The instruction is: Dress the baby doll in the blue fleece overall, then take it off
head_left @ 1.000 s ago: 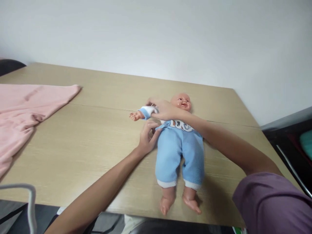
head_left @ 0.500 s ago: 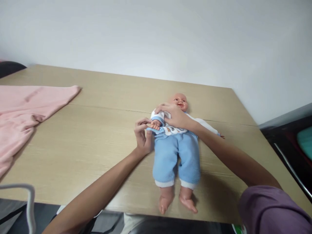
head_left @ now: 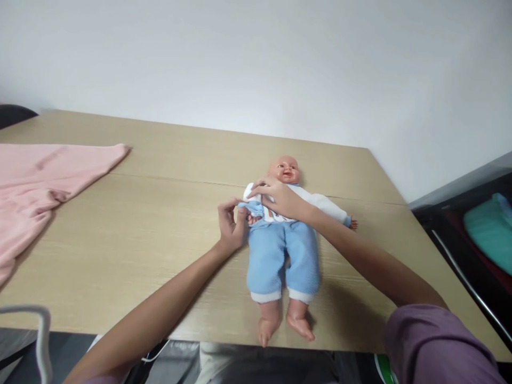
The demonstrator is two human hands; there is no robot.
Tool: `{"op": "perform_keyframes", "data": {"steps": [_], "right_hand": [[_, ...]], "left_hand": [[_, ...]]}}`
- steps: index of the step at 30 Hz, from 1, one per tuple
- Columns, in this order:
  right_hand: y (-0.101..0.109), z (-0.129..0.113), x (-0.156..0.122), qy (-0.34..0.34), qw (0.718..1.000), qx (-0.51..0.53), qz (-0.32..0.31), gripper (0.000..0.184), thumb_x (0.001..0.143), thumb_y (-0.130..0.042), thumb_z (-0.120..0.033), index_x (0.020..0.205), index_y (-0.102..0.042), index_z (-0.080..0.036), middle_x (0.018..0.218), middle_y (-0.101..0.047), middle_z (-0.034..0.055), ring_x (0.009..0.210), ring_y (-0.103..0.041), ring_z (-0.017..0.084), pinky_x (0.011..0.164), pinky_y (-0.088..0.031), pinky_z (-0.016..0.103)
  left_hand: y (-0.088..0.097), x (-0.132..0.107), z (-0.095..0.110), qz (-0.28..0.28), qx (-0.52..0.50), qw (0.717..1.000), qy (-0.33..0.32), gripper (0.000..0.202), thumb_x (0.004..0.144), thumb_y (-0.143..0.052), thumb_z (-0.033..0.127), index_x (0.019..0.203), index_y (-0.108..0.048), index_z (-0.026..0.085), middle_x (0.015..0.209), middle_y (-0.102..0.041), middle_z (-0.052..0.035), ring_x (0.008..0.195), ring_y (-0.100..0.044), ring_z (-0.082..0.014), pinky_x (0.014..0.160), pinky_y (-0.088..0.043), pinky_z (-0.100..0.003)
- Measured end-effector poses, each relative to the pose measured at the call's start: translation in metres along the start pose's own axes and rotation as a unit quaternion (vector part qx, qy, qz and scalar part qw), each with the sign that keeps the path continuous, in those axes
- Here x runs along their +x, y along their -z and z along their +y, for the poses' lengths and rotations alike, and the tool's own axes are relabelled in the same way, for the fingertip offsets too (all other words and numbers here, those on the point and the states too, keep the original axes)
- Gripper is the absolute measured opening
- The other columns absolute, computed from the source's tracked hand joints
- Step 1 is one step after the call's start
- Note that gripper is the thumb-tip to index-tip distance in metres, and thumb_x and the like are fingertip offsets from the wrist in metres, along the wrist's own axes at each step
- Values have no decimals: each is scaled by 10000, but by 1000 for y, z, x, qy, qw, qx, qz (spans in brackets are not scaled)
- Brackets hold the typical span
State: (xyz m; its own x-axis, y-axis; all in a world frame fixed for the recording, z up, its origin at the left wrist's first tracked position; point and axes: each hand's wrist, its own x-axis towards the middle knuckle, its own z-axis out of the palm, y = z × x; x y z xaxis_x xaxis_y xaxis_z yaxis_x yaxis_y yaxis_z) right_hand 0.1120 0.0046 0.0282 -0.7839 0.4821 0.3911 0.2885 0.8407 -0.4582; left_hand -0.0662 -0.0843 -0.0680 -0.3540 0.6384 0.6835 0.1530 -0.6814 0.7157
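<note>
A baby doll (head_left: 283,256) lies on its back on the wooden table, feet toward me, dressed in a white top with blue trim and blue trousers. My left hand (head_left: 232,221) pinches the blue cuff (head_left: 252,207) of the sleeve on the doll's left-side arm in view. The doll's small hand shows partly under that cuff. Across the doll's chest lies my right hand (head_left: 280,198), its fingers curled over the same white sleeve (head_left: 248,191) above the cuff. The print on the top is mostly covered by my right hand.
A pink cloth (head_left: 48,186) is spread at the table's left side. The wooden table (head_left: 160,240) meets a pale wall behind. Right of it sits a dark chair or case with a teal cloth (head_left: 490,229). A white curved bar (head_left: 42,336) stands at lower left.
The blue cuff now reaches over more of the doll's small hand, pulled by my left hand. My right hand stays at the sleeve. The whole view has shifted slightly.
</note>
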Motion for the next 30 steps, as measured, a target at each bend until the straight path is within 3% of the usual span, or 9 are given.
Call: {"op": "perform_keyframes", "data": {"steps": [2,4,6,9,12,16,19,22,30], "right_hand": [[3,-7,-5,-49,998,-12,38,233,1049,-587,-197,1230,-733,-199,1272,-760,136,1191,-696,282,1067,-512,417],[10,-17,-12,-124,990,-19,58,191,1075,-625,-339,1158,-709,-189,1095,-769,99,996,-686,253,935,-507,383],[19,-25,-18,-161,987,5,11,304,1108,-591,-476,1004,-693,-209,899,-725,33,823,-624,208,812,-456,352],[29,-29,-25,-158,981,76,-79,450,1118,-536,-593,892,-670,-227,836,-672,1,818,-594,199,788,-415,347],[28,-20,-28,-196,972,123,-47,430,1011,-661,-650,922,-648,-230,900,-654,-4,866,-583,209,812,-428,345],[19,-3,-31,-237,946,219,28,438,881,-792,-625,1007,-640,-234,996,-687,5,930,-618,216,868,-485,345],[14,7,-35,-279,913,290,70,465,775,-886,-588,968,-627,-255,934,-692,-16,907,-645,216,824,-519,329],[9,13,-39,-323,870,358,108,468,699,-943,-520,938,-633,-264,866,-697,-40,837,-659,200,739,-520,296],[-4,17,-44,-334,823,434,151,415,697,-969,-415,984,-717,-255,895,-785,-44,814,-722,173,769,-560,281]], "left_hand": [[-3,3,4,25,-1,997,68,299,1099,-689,558,1141,-606,274,999,-657,-4,841,-641,-165,819,-539,-319],[-5,8,6,40,-14,991,126,374,1059,-725,624,1089,-627,264,994,-649,-2,867,-638,-163,827,-535,-300],[-5,12,4,42,-36,984,170,434,1027,-741,677,1058,-618,262,954,-641,9,863,-636,-157,820,-534,-283],[-2,17,-3,18,-69,968,240,481,998,-756,712,1083,-587,270,881,-660,27,793,-637,-150,743,-527,-266],[3,21,-14,-6,-94,946,310,527,949,-796,724,1120,-569,280,764,-645,59,628,-561,-138,581,-451,-244],[5,26,-22,-45,-102,931,347,547,882,-851,718,1068,-610,263,681,-588,73,576,-511,-134,522,-400,-236],[4,26,-21,-43,-95,936,336,502,884,-871,664,1020,-644,238,886,-679,18,803,-633,-145,716,-523,-239],[4,27,-18,-48,-94,935,339,464,900,-867,621,1022,-650,230,1033,-701,-8,961,-665,-156,851,-545,-246],[-4,57,-35,-104,-129,892,421,541,796,-915,598,1064,-590,259,878,-702,23,748,-669,-170,675,-540,-279]]}}
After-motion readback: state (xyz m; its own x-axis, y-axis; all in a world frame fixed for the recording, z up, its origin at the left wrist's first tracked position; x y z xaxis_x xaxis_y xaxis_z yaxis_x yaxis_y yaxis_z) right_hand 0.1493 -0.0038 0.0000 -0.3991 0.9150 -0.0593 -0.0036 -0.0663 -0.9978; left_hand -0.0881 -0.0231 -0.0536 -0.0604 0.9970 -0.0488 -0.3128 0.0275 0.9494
